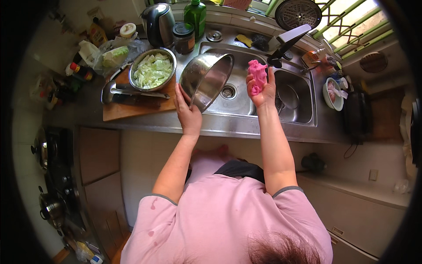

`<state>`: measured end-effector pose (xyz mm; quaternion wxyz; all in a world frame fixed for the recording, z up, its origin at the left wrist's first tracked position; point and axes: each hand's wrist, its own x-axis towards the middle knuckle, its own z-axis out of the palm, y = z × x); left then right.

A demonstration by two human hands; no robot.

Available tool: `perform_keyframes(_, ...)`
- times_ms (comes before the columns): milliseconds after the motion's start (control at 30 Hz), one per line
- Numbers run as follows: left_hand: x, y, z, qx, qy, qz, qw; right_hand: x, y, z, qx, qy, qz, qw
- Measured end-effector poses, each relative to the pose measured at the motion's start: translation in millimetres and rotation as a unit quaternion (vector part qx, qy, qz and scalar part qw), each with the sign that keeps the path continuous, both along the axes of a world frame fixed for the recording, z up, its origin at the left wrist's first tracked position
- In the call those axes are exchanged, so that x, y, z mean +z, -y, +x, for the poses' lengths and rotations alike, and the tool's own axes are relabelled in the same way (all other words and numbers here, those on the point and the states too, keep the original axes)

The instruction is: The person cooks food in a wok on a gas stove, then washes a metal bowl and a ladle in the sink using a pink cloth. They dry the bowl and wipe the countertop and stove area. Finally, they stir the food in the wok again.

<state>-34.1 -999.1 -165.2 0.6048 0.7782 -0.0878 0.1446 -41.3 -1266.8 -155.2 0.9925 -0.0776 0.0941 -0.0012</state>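
Tilted on its side above the left sink basin (242, 102), a stainless steel bowl (202, 77) is gripped at its rim by my left hand (189, 117). The bowl's opening faces right, and nothing shows inside the part I can see. My right hand (266, 94) holds a bunched pink cloth (258, 76) over the divider between the two basins, just below the faucet (285, 46). Left of my left hand, a second steel bowl (132, 74) full of chopped cabbage (155, 71) stands on a wooden cutting board (123, 114).
A ladle (107, 92) and a dark-bladed knife (138, 100) lie on the board. An electric kettle (161, 26), a lidded jar (183, 38) and a green bottle (195, 16) stand behind. The right basin holds a round metal utensil (288, 95). A white bowl (335, 99) sits further right.
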Motion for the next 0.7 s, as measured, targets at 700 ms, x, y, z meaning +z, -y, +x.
perform_keyframes(700, 6.0, 35.7, 9.1, 0.005, 0.013, 0.012, 1.000, 10.8, 28.0, 35.3, -0.133, -0.156, -0.361, 0.910)
